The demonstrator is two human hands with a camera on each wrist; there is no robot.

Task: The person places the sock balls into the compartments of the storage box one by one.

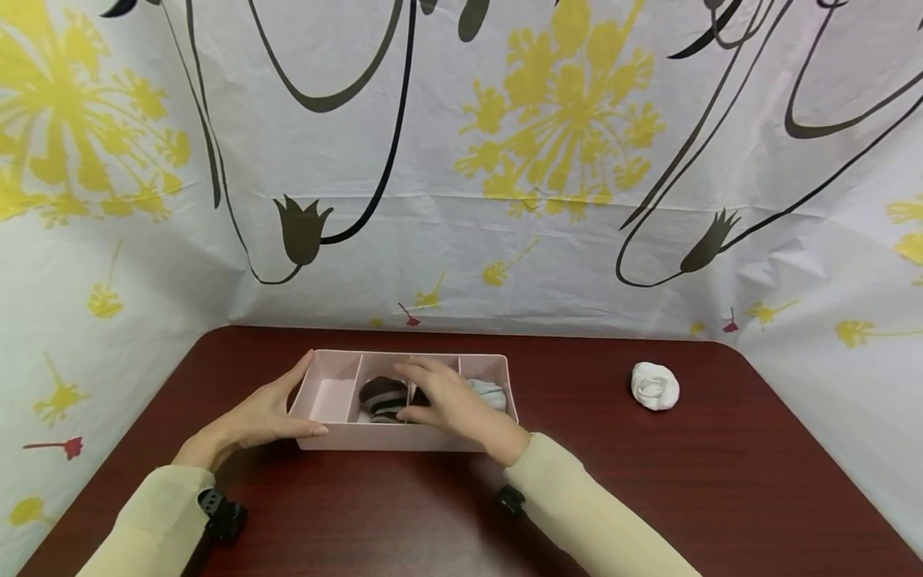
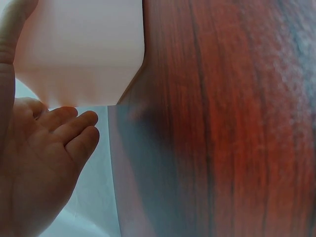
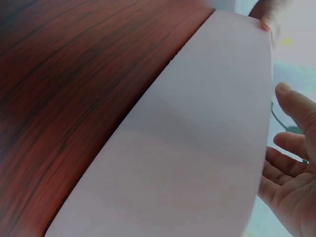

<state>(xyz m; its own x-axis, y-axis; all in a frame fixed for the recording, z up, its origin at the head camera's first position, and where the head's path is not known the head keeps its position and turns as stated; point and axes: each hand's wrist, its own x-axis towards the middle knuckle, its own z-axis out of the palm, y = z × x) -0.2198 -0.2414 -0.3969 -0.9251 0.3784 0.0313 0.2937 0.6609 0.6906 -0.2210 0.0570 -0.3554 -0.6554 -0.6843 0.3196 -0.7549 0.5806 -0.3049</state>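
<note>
A pale pink divided box [image 1: 389, 437] stands on the table. My left hand [image 1: 263, 413] grips its left end, thumb along the front wall and fingers reaching to the back corner. Over the middle of the box hovers my right hand [image 1: 454, 405], its fingers spread and loosely bent above a dark bundle [image 1: 419, 396] that it mostly hides. Just left of those fingers lies a brown-and-grey striped rolled sock [image 1: 382, 395]. A light blue rolled sock [image 1: 490, 394] fills the right compartment, partly behind the hand. The left compartment's bare floor [image 1: 330, 398] shows.
A white rolled cloth bundle [image 1: 654, 386] lies on the dark red wooden table [image 1: 591, 465], well to the right of the box. Behind and beside the table hangs a white floral sheet [image 1: 433, 160].
</note>
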